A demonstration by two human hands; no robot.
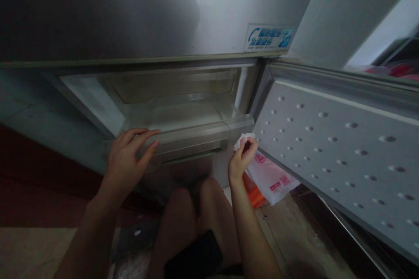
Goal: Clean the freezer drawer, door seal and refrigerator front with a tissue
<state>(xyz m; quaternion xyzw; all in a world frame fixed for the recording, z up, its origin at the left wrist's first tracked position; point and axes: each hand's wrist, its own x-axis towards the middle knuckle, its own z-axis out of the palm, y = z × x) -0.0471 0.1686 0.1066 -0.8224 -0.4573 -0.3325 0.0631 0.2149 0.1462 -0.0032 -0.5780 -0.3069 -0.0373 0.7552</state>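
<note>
A clear plastic freezer drawer (193,139) is partly pulled out of the fridge's lower compartment. My left hand (127,152) is closed over the left part of its front rim, fingers along the top and thumb in front. Near the drawer's right front corner, my right hand (244,157) pinches a crumpled white tissue (240,141); whether the tissue touches the plastic, I cannot tell. Behind my right wrist lies a white plastic bag (270,181) with red print. No food shows in the visible part of the drawer.
The lower fridge door (340,152), with a dimpled inner panel, stands wide to the right. Above is the closed upper door (131,13). A black phone (194,257) rests on my lap. Something orange (255,194) lies by the bag on the tiled floor (288,226).
</note>
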